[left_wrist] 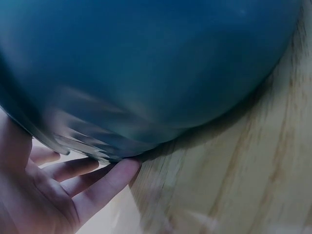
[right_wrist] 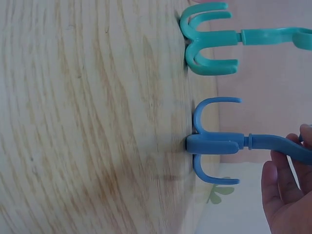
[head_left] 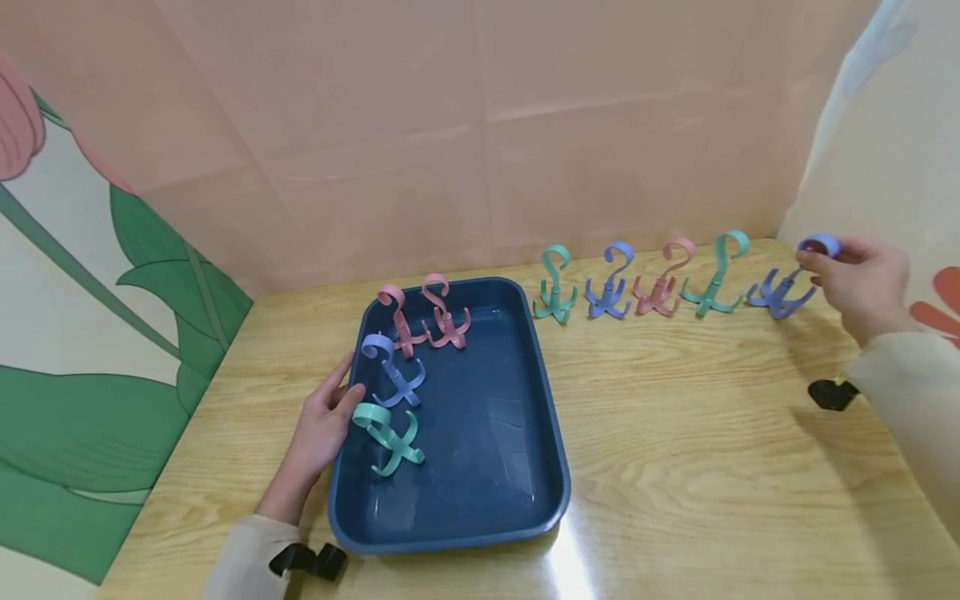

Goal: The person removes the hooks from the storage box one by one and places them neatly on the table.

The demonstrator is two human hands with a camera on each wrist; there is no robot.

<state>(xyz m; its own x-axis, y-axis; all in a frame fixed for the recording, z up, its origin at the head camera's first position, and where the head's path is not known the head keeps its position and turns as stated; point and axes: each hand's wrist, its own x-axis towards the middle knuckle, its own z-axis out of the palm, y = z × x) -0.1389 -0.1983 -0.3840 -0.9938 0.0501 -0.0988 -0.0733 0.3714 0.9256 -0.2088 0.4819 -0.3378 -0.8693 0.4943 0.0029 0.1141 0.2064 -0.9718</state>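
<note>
My right hand [head_left: 873, 279] pinches the curled top of a blue four-pronged hanging hook [head_left: 782, 296] at the right end of a row. In the right wrist view that blue hook [right_wrist: 214, 144] stands upright, its base at the table surface, beside a green hook [right_wrist: 212, 39]. A dark blue tray [head_left: 487, 467] lies left of the row. My left hand [head_left: 322, 425] grips its left rim, thumb over the edge and fingers along the outer wall [left_wrist: 122, 117]. Inside are two pink hooks [head_left: 447, 325], a blue hook [head_left: 401, 385] and a green hook [head_left: 397, 446].
Left of the held hook, a green hook [head_left: 716, 287], a pink hook [head_left: 658, 292], a blue hook [head_left: 609, 293] and another green hook [head_left: 555, 296] stand along the back of the wooden table [head_left: 675, 467]. A pinkish covered wall [head_left: 375, 167] rises behind.
</note>
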